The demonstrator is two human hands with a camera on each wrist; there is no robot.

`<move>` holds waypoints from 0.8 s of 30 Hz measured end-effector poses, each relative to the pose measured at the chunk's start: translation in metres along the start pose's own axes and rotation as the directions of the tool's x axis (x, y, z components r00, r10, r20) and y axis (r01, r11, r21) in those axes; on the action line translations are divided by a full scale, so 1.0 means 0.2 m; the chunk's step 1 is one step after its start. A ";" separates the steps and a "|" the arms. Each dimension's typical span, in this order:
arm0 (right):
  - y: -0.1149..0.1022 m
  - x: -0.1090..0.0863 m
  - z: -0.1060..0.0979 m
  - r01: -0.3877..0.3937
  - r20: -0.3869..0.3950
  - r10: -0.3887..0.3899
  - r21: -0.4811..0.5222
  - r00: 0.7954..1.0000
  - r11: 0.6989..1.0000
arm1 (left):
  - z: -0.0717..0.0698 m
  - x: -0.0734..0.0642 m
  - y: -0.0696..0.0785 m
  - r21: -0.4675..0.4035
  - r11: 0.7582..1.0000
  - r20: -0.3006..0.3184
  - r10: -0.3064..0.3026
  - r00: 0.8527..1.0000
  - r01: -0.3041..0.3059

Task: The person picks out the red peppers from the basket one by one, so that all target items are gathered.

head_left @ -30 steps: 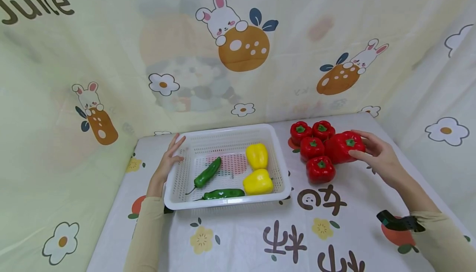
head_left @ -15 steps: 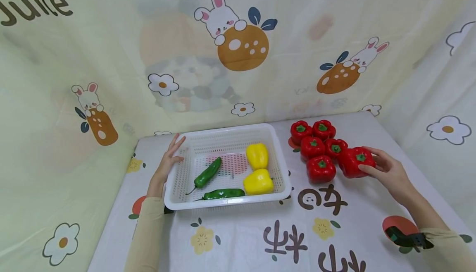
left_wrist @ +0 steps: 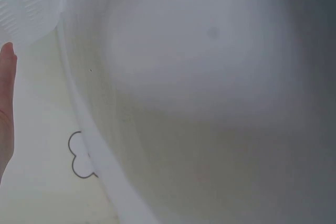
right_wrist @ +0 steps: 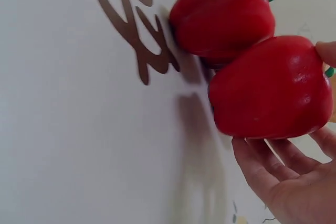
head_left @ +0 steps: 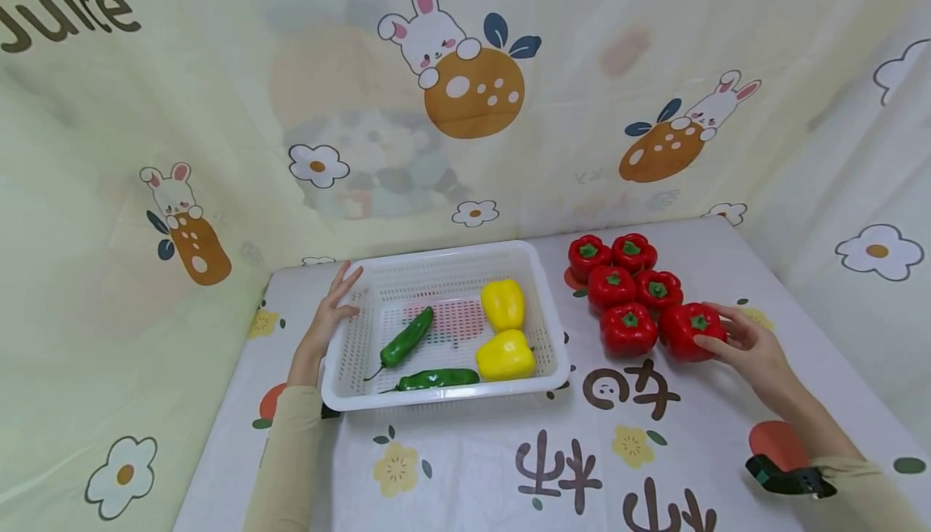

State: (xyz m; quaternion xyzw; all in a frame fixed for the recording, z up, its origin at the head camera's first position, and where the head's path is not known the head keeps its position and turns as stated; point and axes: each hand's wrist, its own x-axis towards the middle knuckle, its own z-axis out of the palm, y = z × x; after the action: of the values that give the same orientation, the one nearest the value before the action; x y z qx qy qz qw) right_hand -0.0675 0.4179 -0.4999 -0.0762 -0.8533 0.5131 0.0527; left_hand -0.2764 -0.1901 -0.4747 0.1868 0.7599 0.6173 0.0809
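Note:
My right hand [head_left: 752, 350] holds a red bell pepper [head_left: 687, 334] at the right of the head view, thumb on its near top and fingers along its far side. In the right wrist view, this pepper [right_wrist: 273, 90] lies against or very near another red bell pepper [right_wrist: 223, 14]. Fingers spread, my left hand [head_left: 327, 320] rests at the left side of a white plastic basket [head_left: 440, 399]. Inside the basket are two green chili peppers [head_left: 407, 338] and two yellow bell peppers [head_left: 503, 306]. The left wrist view shows only part of the left hand [left_wrist: 6, 98].
Several other red bell peppers [head_left: 612, 288] stand grouped right of the basket. A printed cloth [head_left: 465, 467] covers the table, and a patterned curtain [head_left: 567, 144] hangs behind it.
My right hand has brought its red bell pepper toward the front of the table, from the back of the group to beside the front pepper. The left hand has stayed put.

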 end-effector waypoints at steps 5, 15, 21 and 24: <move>0.02 0.00 0.02 -0.050 -0.007 0.050 -0.019 0.999 0.999 | 0.00 0.01 0.00 0.015 1.000 -0.001 0.011 1.000 -0.011; 0.05 0.01 0.07 -0.076 -0.009 0.076 -0.021 0.997 0.997 | 0.00 -0.01 -0.01 0.010 1.000 -0.001 -0.001 1.000 0.001; 0.03 0.02 0.09 -0.091 -0.010 0.091 0.000 0.996 0.996 | 0.00 0.00 0.00 0.010 1.000 -0.001 0.005 1.000 -0.005; 0.03 0.02 0.09 -0.090 -0.018 0.090 0.002 0.996 0.996 | 0.00 0.00 0.00 0.002 1.000 -0.003 0.005 1.000 -0.005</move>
State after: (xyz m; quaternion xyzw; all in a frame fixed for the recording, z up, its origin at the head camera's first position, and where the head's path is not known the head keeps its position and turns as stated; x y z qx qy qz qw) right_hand -0.0741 0.4049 -0.5130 -0.1191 -0.8482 0.5147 0.0375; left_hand -0.2765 -0.1897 -0.4753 0.1879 0.7603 0.6169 0.0782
